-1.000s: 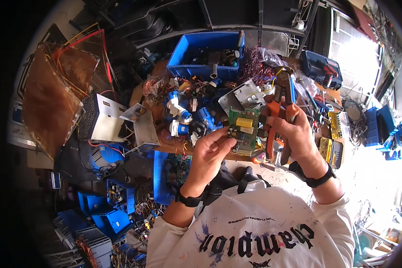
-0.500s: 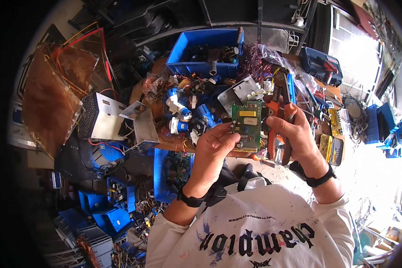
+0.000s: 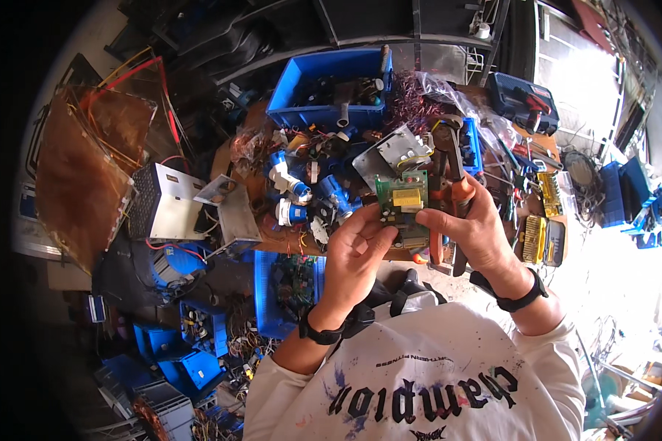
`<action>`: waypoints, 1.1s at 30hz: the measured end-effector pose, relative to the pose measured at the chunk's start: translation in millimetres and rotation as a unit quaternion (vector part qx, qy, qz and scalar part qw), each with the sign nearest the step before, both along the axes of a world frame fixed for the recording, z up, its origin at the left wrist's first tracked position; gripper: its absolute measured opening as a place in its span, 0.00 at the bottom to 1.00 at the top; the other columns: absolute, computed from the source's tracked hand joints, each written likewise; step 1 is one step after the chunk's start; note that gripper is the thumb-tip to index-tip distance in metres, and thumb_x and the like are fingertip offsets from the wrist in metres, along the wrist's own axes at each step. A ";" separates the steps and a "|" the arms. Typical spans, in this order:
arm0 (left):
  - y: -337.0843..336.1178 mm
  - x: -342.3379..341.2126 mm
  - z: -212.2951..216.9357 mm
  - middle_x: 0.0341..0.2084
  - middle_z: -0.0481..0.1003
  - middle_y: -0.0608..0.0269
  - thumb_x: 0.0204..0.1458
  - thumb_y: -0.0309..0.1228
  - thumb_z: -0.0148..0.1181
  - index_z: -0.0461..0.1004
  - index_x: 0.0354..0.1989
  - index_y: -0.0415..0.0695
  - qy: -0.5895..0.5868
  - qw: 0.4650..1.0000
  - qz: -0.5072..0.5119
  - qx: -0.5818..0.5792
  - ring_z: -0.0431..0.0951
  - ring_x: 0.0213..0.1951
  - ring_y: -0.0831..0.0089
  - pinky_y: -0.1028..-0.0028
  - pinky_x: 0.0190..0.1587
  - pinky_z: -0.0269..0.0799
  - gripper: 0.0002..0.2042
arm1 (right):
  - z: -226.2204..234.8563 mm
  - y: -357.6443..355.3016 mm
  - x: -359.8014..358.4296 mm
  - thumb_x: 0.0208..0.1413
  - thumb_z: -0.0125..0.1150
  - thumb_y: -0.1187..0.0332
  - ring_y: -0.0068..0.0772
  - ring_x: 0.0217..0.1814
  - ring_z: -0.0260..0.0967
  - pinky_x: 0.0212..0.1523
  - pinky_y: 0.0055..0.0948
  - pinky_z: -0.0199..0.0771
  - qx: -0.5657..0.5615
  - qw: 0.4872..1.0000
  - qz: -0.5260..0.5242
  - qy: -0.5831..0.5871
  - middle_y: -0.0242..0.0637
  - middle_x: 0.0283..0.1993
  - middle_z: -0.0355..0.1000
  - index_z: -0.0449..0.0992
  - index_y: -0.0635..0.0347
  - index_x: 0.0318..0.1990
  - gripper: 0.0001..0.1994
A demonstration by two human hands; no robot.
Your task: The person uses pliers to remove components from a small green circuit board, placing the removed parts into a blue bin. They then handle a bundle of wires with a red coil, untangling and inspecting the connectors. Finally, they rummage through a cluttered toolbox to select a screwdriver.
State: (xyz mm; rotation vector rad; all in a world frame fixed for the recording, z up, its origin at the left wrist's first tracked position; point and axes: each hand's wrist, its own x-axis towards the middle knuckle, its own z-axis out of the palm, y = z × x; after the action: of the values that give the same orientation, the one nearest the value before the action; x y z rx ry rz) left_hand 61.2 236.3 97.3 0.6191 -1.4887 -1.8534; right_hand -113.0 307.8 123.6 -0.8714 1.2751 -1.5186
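Between my two hands is a green circuit board [image 3: 396,214] with a yellow block-shaped component near its upper part. My left hand [image 3: 354,253] grips the board's lower left side between thumb and fingers. Orange-handled pliers [image 3: 447,143] lie in my right hand [image 3: 482,231], jaws pointing away from me. The right thumb reaches over to the board's right edge, while the fingers stay wrapped around the pliers' handles. Part of those handles is hidden behind the hand. Both wrists wear black bands.
Blue connectors [image 3: 290,176], metal plates [image 3: 390,153] and wires crowd the workbench. A blue bin [image 3: 279,114] stands at its far side, with a dark toolbox [image 3: 522,99] to the right. Below the bench's near edge sits a blue crate [image 3: 269,294] of circuit boards.
The circuit board has tilted, so its face looks foreshortened and its lower part is darker. Both hands have shifted slightly, keeping hold of the board and pliers.
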 end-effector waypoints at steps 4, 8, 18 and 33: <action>-0.5 1.9 -3.5 0.44 0.75 0.58 0.58 0.19 0.51 0.64 0.55 0.33 0.000 1.000 -0.007 -0.012 0.74 0.46 0.77 0.78 0.50 0.69 0.16 | 1.1 2.4 3.2 0.47 0.68 0.74 0.21 0.44 0.70 0.48 0.25 0.71 -0.001 1.000 -0.007 -0.022 0.34 0.43 0.73 0.67 0.63 0.52 0.23; -0.7 1.5 -9.2 0.45 0.75 0.57 0.58 0.18 0.51 0.64 0.55 0.32 0.023 0.999 -0.012 -0.027 0.74 0.47 0.77 0.78 0.50 0.69 0.16 | -4.4 1.7 6.8 0.48 0.67 0.76 0.19 0.41 0.70 0.44 0.23 0.72 -0.032 0.999 -0.016 -0.032 0.32 0.40 0.72 0.66 0.63 0.52 0.23; 1.2 -0.2 -2.2 0.42 0.75 0.58 0.56 0.20 0.55 0.67 0.51 0.34 0.010 0.999 -0.009 0.029 0.74 0.45 0.76 0.77 0.48 0.69 0.14 | -5.4 -1.7 6.2 0.49 0.65 0.75 0.21 0.35 0.71 0.37 0.22 0.73 -0.010 0.997 -0.026 -0.067 0.34 0.38 0.72 0.68 0.64 0.50 0.20; 9.0 -8.1 9.0 0.37 0.77 0.56 0.56 0.23 0.57 0.66 0.45 0.32 0.014 0.999 0.008 -0.039 0.78 0.40 0.76 0.77 0.43 0.75 0.11 | -21.3 -8.0 -5.0 0.50 0.66 0.73 0.33 0.48 0.72 0.51 0.36 0.74 0.017 0.942 0.030 -0.334 0.38 0.45 0.70 0.65 0.61 0.48 0.20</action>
State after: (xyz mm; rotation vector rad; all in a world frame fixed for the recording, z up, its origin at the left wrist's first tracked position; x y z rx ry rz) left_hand 53.1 245.3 106.3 0.5645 -1.5258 -1.7765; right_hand -118.0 299.8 102.3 -0.3096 0.7608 -1.5491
